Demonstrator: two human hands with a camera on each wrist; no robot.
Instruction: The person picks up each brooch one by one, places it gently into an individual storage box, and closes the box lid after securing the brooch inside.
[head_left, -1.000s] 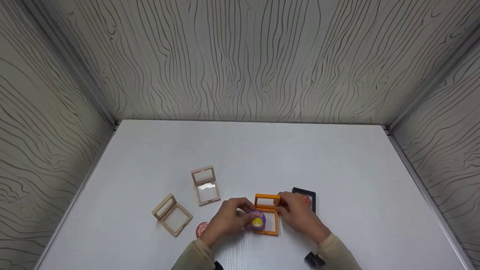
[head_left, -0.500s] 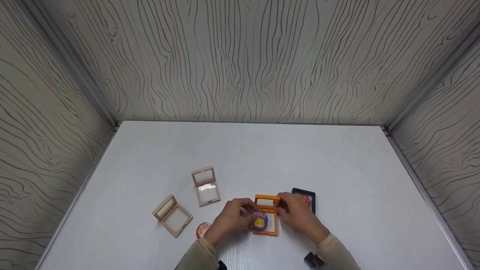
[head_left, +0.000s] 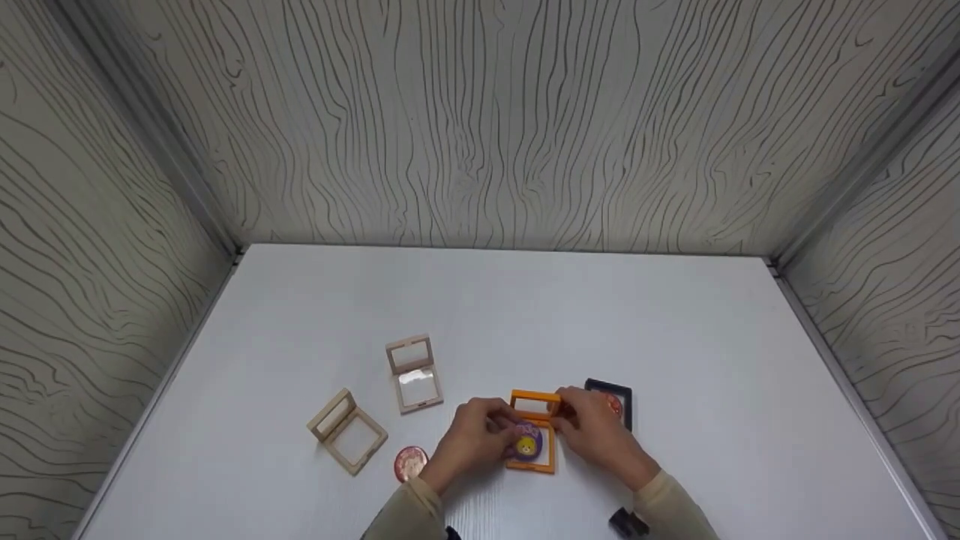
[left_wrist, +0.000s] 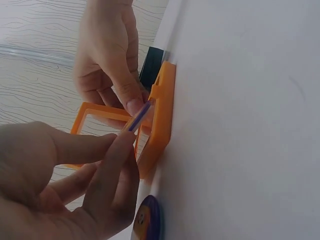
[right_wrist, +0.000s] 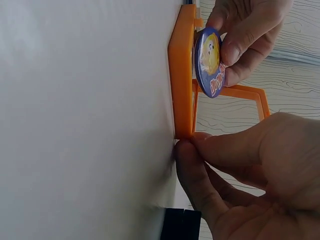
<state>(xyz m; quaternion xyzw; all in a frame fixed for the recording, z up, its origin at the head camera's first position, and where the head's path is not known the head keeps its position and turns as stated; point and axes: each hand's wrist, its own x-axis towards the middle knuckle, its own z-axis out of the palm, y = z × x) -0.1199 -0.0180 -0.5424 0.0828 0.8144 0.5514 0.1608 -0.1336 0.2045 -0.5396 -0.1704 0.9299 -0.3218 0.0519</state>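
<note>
Well off worktop's (head_left: pixel 480 307) back edge: left hand (head_left: pixel 477 433) pinches bear badge (head_left: pixel 529 443) over orange frame (right_wrist: pixel 181 75) — right hand (head_left: pixel 598 426) grips its right edge, likely steadying it.

Table (head_left: pixel 675 322): enclosed by back panel (head_left: pixel 480 127), left panel (head_left: pixel 90 225) and right panel (head_left: pixel 900 247). Centre frame (head_left: pixel 552 450) on table, base in front, raised lid behind. Left hand (head_left: pixel 478 433) at its left; right hand (head_left: pixel 596 424) at its right, beside the lid. Held badge (head_left: pixel 529 444) in left hand, over the base; contact unclear. Right frame (head_left: pixel 628 409) to the right of centre frame, partly behind right hand; inner badge (head_left: pixel 615 405) within. Far-left frame (head_left: pixel 370 452) leftmost; rear-left frame (head_left: pixel 421 407) behind it, to its right. Loose badge (head_left: pixel 410 463) in front of rear-left frame, left of left hand. Left wrist view: further badge (left_wrist: pixel 147 220) on table, near centre frame.
</note>
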